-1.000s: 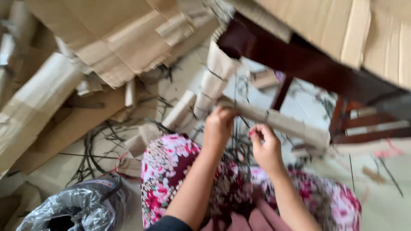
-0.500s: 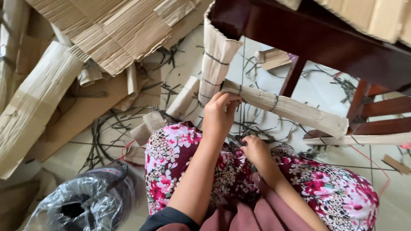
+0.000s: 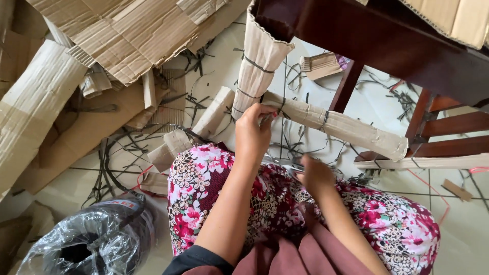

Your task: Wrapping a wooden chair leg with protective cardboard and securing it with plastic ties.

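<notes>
1. Hands, two, both bare, belonging to one person seated low in floral-print trousers (image 3: 214, 188).
   - Left hand (image 3: 253, 133): fingers closed around the near end of a cardboard-wrapped rail (image 3: 336, 127), pinching it where a dark strap crosses.
   - Right hand (image 3: 316, 174): blurred, lowered over the lap, apart from the rail; whether it is clenched or holds anything cannot be told.
2. Cardboard-wrapped rail, one. Corrugated wrap, bound by at least two dark straps, running from the left hand rightward and slightly down to the chair frame.
3. Cardboard-wrapped leg (image 3: 259, 66), one. Stands nearly upright just above the left hand, bound by three visible dark ties, its top meeting the dark wooden seat frame (image 3: 367, 40).
4. Bare dark-red wooden members: one slanting leg (image 3: 346, 86) behind the rail and several crossbars (image 3: 448, 127) at right.
5. Loose corrugated cardboard sheets (image 3: 117, 35), several, piled at upper left; exact count unclear. Short folded offcuts (image 3: 214, 114), several, lie beside the knee.
6. Black strapping scraps (image 3: 114, 163), many, scattered and looped over the floor.
7. Roll in crinkled clear plastic (image 3: 86, 244), one, lower left, dark inside.
8. Red cord (image 3: 438, 193), thin, at lower right.
9. Surface: pale tiled floor (image 3: 372, 109) with visible grout lines, daylit.
</notes>
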